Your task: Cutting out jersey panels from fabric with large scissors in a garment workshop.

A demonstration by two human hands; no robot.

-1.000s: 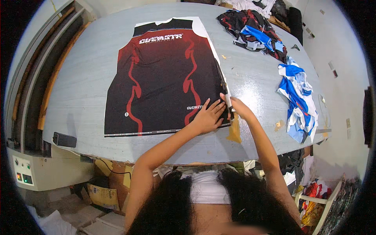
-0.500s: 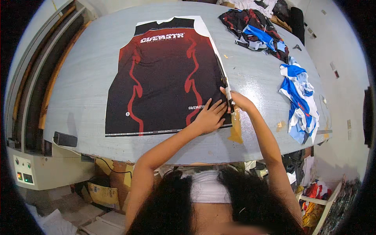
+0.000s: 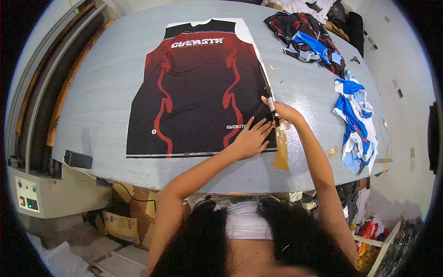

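Left hand (image 3: 251, 139) lay spread on the jersey panel (image 3: 194, 99); right hand (image 3: 286, 112) gripped a half-hidden tool (image 3: 271, 105) along its edge, bench (image 3: 320, 108) stretching rightward.

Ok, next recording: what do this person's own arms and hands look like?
Both are bare: the left hand and right hand have no gloves, and no sleeve covers the visible left arm or right arm. No watch or bracelet shows on either wrist. A white top shows at the torso.

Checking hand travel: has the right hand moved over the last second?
Yes. The right hand has moved forward, farther from the near edge of the table.
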